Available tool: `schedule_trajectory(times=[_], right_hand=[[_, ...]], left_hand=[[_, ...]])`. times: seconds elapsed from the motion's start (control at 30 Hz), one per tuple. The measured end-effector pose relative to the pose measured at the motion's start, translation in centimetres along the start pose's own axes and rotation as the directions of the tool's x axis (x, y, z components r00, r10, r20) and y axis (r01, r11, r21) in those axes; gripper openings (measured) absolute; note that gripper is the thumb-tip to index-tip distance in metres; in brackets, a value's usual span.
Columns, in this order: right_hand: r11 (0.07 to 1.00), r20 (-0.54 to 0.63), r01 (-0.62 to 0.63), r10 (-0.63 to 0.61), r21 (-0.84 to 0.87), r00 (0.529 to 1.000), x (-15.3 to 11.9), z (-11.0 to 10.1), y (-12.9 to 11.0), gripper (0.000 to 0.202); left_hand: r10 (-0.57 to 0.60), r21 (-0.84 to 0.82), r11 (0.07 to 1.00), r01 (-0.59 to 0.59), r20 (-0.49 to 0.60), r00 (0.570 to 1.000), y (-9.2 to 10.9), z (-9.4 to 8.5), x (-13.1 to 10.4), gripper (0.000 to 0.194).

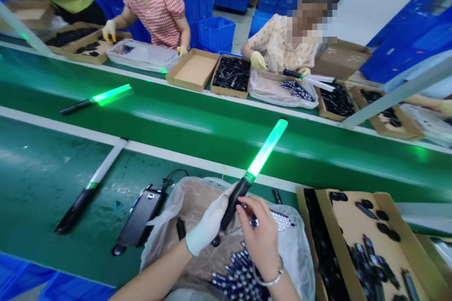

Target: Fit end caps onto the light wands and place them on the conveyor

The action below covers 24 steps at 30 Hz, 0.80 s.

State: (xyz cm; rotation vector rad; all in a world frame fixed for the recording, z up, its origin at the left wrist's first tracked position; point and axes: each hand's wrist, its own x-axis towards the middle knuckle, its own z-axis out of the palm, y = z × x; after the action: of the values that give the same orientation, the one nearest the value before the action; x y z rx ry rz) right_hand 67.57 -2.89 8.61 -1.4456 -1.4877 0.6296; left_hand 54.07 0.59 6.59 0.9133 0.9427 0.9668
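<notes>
Right now, above the green conveyor belt (197, 127), a lit green baton (259, 162) is being tested: gloved left hand (208, 223) grips its black handle, right hand (259, 235) pinches the base. Setting it down needs a steady release.

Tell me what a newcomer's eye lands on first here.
The glowing green baton stands out, held at its black handle by the gloved left hand with the bare right hand touching its base. A second lit baton lies on the green belt, and an unlit one lies nearer.
</notes>
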Motion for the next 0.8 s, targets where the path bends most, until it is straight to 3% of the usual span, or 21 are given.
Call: schedule_trajectory(times=[0.17, 0.4, 0.6, 0.8], right_hand=[[0.996, -0.063, 0.049, -0.053, -0.072, 0.997, -0.2, 0.0, -0.8, 0.014], [0.989, -0.125, 0.135, -0.141, -0.054, 0.982, -1.7, -1.6, -1.7, 0.016], [1.000, -0.218, 0.016, -0.012, 0.015, 0.976, -3.5, -2.8, -3.1, 0.008], [0.996, -0.265, -0.039, 0.060, 0.083, 0.963, -5.0, -3.6, -2.6, 0.005]], left_hand=[[0.080, 0.128, 0.988, -0.090, 0.085, 0.993, -0.7, 0.9, 0.4, 0.056], [0.134, 0.255, 0.955, -0.152, 0.089, 0.987, -1.0, 1.1, -1.4, 0.055], [0.122, 0.291, 0.948, -0.129, 0.043, 0.992, -0.7, 2.8, -3.5, 0.054], [0.103, 0.268, 0.957, -0.112, 0.046, 0.994, -1.6, 4.3, -3.7, 0.062]])
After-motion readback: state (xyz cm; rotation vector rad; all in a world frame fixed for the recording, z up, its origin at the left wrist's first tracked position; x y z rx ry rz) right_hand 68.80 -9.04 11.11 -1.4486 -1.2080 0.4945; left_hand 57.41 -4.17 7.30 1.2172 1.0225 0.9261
